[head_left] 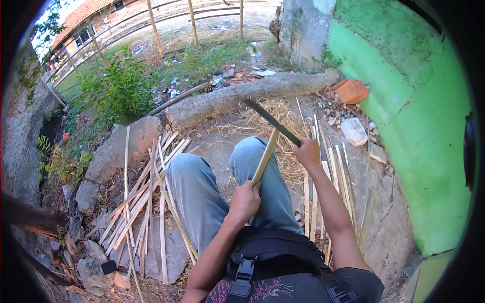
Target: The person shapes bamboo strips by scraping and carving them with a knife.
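My left hand (244, 203) is closed round the lower end of a pale bamboo strip (264, 160), which slants up and away over my right knee. In my right hand (307, 153) is the handle of a long dark machete (272, 119), its blade pointing up and to the left. The blade crosses the strip near its top end; whether the edge bites into it I cannot tell. Beyond my knees, curly bamboo shavings (275, 107) lie heaped on the ground.
Split bamboo strips (162, 222) lie in a loose pile to my left, and more strips (343, 179) to my right. A low broken concrete wall (212, 103) curves ahead. Terracotta tiles (351, 92) and a white block (353, 132) sit by the green wall (429, 151).
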Demonstrator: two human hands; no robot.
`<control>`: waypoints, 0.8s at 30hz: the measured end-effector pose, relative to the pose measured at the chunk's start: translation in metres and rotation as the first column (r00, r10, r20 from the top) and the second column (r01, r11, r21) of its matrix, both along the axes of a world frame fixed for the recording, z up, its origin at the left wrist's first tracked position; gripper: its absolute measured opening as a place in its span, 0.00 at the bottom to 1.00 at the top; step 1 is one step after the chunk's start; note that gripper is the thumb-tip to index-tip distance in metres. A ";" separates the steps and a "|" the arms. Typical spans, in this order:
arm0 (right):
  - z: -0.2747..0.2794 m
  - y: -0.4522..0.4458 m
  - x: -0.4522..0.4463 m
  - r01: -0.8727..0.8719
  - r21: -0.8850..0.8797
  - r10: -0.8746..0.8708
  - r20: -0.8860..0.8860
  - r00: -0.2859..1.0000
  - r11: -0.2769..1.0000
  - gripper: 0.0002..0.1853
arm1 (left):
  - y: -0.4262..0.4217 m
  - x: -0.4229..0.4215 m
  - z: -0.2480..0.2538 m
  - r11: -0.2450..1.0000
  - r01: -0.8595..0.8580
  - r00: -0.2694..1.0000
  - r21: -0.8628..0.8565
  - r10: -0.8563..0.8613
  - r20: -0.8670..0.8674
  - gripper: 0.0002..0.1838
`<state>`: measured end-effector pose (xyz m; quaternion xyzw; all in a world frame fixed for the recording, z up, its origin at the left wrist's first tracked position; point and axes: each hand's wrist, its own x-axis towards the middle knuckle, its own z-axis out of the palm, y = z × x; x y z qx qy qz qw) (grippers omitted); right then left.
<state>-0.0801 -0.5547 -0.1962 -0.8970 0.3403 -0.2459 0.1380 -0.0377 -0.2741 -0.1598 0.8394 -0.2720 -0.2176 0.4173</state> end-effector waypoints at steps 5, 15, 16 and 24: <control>0.035 0.056 -0.017 0.036 0.146 -0.020 -0.106 0.994 0.989 0.10 | 0.003 0.003 -0.001 0.999 0.024 1.000 -0.025 -0.024 -0.005 0.19; 0.030 0.042 -0.008 -0.045 0.245 0.057 -0.040 0.998 0.968 0.10 | 0.016 -0.001 -0.007 0.998 -0.017 1.000 -0.060 0.017 -0.004 0.19; 0.028 0.018 -0.004 -0.051 0.039 0.055 -0.103 0.993 0.998 0.13 | 0.014 0.000 -0.006 0.998 -0.012 0.999 -0.068 0.010 -0.034 0.19; 0.057 0.107 -0.014 -0.396 -0.070 0.369 -0.247 0.896 0.915 0.13 | 0.015 -0.006 -0.015 0.996 -0.044 0.998 -0.072 0.047 0.033 0.18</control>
